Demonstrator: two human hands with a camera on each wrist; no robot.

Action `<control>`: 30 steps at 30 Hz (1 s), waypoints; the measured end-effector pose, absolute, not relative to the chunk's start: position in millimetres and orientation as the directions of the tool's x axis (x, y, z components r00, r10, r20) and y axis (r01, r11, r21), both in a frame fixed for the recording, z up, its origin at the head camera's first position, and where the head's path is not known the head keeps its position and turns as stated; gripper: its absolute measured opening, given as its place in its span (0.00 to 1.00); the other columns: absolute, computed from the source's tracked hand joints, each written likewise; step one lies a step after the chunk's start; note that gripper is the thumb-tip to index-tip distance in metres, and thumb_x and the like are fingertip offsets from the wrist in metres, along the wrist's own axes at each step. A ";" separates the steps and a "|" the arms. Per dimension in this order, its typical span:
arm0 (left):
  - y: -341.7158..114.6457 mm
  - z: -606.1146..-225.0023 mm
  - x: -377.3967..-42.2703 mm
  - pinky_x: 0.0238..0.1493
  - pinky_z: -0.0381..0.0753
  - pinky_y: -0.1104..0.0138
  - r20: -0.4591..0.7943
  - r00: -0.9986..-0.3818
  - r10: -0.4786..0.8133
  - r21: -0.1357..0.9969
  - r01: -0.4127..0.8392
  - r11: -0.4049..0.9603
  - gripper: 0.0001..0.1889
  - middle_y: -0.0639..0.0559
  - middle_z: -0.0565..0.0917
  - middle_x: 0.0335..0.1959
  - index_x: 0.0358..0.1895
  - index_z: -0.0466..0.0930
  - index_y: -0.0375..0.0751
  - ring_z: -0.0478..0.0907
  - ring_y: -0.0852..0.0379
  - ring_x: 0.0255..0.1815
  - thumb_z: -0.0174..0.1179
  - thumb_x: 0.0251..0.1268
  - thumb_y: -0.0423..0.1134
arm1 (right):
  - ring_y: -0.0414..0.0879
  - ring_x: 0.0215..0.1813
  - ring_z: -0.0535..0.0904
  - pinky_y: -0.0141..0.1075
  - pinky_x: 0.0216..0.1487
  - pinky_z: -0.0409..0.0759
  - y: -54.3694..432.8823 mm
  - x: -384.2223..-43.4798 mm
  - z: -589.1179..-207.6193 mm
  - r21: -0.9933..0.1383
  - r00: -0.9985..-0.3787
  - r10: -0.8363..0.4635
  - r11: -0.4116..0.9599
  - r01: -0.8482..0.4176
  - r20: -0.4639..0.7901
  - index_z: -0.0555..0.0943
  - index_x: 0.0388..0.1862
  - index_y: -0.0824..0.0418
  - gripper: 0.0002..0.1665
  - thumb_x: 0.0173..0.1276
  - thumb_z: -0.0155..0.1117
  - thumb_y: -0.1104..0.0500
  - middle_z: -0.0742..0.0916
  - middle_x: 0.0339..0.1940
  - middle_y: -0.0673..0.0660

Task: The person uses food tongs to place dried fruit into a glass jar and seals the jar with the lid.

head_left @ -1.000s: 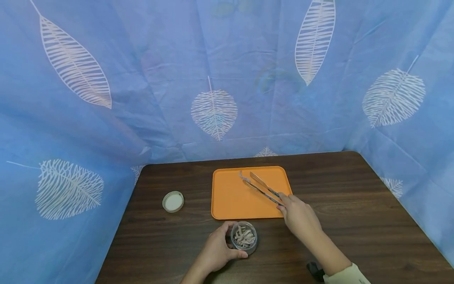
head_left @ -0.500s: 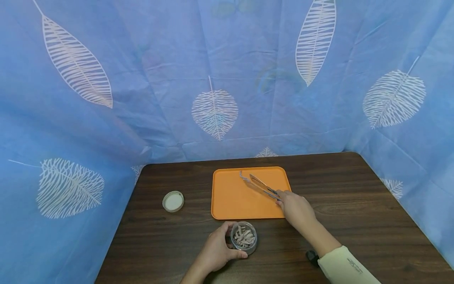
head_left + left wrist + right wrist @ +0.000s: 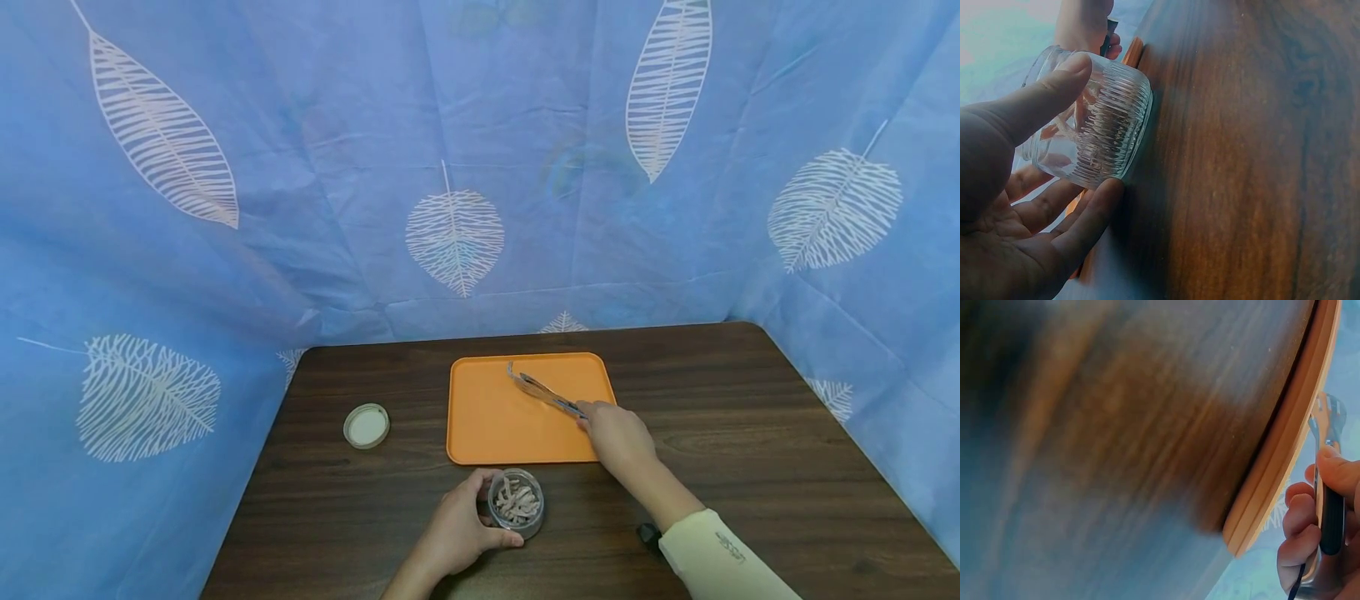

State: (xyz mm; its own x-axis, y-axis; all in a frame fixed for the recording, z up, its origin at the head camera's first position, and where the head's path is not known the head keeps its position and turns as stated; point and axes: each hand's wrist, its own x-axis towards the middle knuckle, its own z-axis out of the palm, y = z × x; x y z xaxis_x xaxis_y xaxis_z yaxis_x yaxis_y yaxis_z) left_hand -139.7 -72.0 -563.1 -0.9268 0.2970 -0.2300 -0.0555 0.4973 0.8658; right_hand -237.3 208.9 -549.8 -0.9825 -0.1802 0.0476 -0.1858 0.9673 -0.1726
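My left hand (image 3: 456, 527) holds a clear ribbed glass jar (image 3: 1119, 115) upright on the table, its thumb and fingers spread round the side. Pale dried strips (image 3: 515, 498) lie inside the jar, whose mouth is uncovered. With my right hand (image 3: 621, 440) I grip metal tongs (image 3: 553, 398) with dark handle grips, squeezed so that the two arms lie close together. The tips of the tongs are at a small greyish strip (image 3: 511, 369) on the orange tray (image 3: 483, 433); whether they pinch it is too small to tell.
A round lid (image 3: 367, 426) with a white inside lies on the dark wooden table (image 3: 322, 508), left of the tray. Beside my right forearm is a small black object (image 3: 648, 536). A blue leaf-print curtain (image 3: 337, 208) surrounds the table's far side and ends.
My right hand has squeezed the tongs from spread to nearly together and moved slightly right and up, the forearm swinging left. The left hand and jar have stayed put.
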 end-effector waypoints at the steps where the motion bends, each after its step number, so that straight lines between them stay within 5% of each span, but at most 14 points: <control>1: -72.1 -563.3 -139.6 0.43 0.87 0.65 -0.228 -0.927 0.297 0.865 -0.053 0.498 0.47 0.52 0.86 0.57 0.72 0.76 0.49 0.86 0.61 0.39 0.90 0.45 0.43 | 0.54 0.43 0.91 0.49 0.39 0.90 209.2 -236.1 -549.8 -0.177 -0.982 -0.180 0.966 -0.186 0.052 0.86 0.67 0.61 0.23 0.80 0.69 0.51 0.93 0.49 0.60; 23: -73.0 -565.7 -140.1 0.40 0.87 0.69 -0.200 -0.928 0.314 0.884 -0.033 0.465 0.45 0.49 0.86 0.59 0.71 0.76 0.49 0.85 0.60 0.44 0.90 0.46 0.41 | 0.60 0.49 0.93 0.52 0.38 0.90 216.1 -219.8 -548.5 -0.260 -0.978 -0.144 0.949 -0.180 0.152 0.89 0.64 0.60 0.20 0.80 0.69 0.53 0.94 0.53 0.62; 30: -73.9 -565.2 -139.8 0.39 0.87 0.68 -0.213 -0.927 0.308 0.878 -0.043 0.477 0.45 0.49 0.86 0.57 0.70 0.76 0.48 0.86 0.59 0.41 0.90 0.46 0.43 | 0.46 0.28 0.83 0.37 0.22 0.75 215.9 -206.3 -544.5 -0.261 -0.971 -0.138 0.947 -0.187 0.195 0.90 0.60 0.58 0.16 0.79 0.69 0.53 0.95 0.45 0.58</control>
